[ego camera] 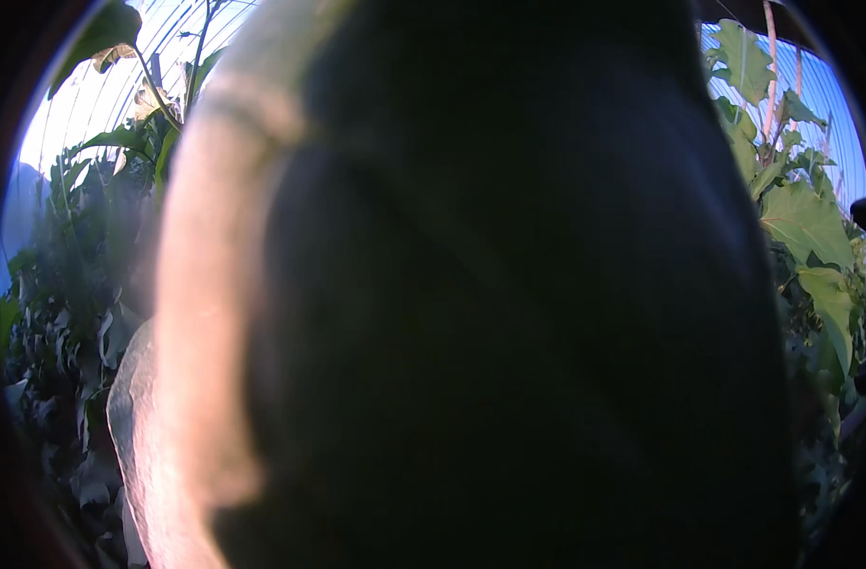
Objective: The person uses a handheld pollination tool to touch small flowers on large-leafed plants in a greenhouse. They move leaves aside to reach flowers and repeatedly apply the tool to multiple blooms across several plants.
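Neither of my hands can be made out. A large, dark, blurred leaf (511, 284) is very close to the camera and covers most of the view. Its left side (198, 284) is brightly lit and pinkish; the rest lies in shadow. A paler leaf edge (130, 427) shows at the lower left beside it. Whatever is behind the blurred leaf is hidden.
Dense leafy plants (63, 341) stand on the left, with stems and some dry leaves near the top. On the right, tall plants with broad lobed green leaves (809, 220) grow beside thin upright poles (770, 71). Ribbed translucent sheeting (834, 92) is visible behind them.
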A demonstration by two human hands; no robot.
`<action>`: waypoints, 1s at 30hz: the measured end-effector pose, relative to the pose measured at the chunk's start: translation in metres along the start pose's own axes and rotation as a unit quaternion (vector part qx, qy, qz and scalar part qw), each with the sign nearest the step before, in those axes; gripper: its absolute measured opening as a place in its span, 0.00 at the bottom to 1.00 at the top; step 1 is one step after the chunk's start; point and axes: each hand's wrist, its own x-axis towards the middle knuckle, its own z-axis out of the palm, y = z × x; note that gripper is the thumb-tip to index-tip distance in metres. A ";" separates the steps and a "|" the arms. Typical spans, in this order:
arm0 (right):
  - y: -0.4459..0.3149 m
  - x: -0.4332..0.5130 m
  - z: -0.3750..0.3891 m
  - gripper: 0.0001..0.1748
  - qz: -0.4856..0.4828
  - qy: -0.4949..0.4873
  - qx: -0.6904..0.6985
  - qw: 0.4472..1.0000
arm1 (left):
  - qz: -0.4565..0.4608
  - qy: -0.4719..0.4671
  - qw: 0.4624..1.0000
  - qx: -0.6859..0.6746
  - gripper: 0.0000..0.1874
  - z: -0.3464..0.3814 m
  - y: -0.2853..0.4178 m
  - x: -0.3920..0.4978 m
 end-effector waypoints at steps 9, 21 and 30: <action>0.022 0.125 -0.097 0.34 0.018 0.165 0.121 0.979 | -0.004 -0.125 0.991 0.039 0.19 -0.071 0.020 -0.066; 0.023 0.136 -0.097 0.33 0.023 0.239 0.093 0.966 | -0.042 0.060 0.997 0.031 0.29 -0.112 0.035 -0.146; 0.006 0.085 -0.049 0.38 -0.029 0.122 0.007 0.992 | 0.153 -0.033 0.985 0.077 0.38 -0.170 0.030 -0.177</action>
